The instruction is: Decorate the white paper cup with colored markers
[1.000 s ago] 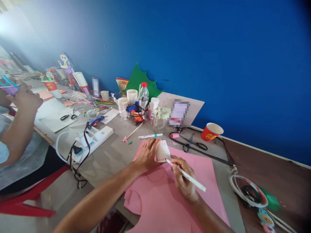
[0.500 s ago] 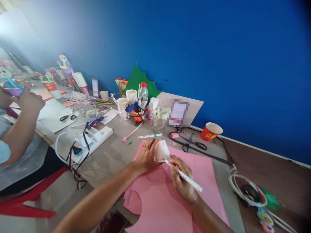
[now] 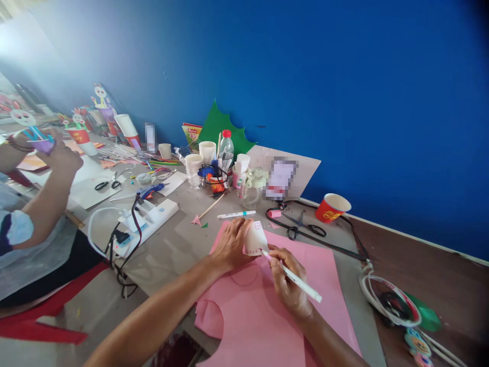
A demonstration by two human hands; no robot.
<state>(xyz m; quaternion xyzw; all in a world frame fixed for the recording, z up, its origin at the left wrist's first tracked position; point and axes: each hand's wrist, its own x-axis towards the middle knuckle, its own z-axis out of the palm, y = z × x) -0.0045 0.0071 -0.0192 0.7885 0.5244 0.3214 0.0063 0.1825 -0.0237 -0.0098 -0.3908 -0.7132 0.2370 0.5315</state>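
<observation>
My left hand (image 3: 232, 243) is closed around a small white paper cup (image 3: 255, 237), tapered and narrower at the top. Pinkish marks run along its lower edge, and a small drawing sits near its top. My right hand (image 3: 289, 280) grips a white marker (image 3: 296, 279), its pink tip at the cup's lower right edge. Both hands rest over a large pink sheet (image 3: 275, 326) with curved cut-outs and a drawn curve. A pink marker cap (image 3: 274, 213) lies behind the right hand. Another white marker (image 3: 236, 214) lies just beyond the left hand.
Black-handled scissors (image 3: 305, 229) and a red paper cup (image 3: 332, 208) stand to the right. Stacked cups (image 3: 194, 169), a bottle (image 3: 226, 145) and a glass jar (image 3: 252, 192) line the back. A power strip (image 3: 153, 224) and glue gun (image 3: 151, 190) lie left, near a co-worker's hands (image 3: 64, 155).
My right hand and the marker have shifted slightly right along the cup's lower edge, where the marks look fuller. The co-worker's hands and decorated purple cup have moved right.
</observation>
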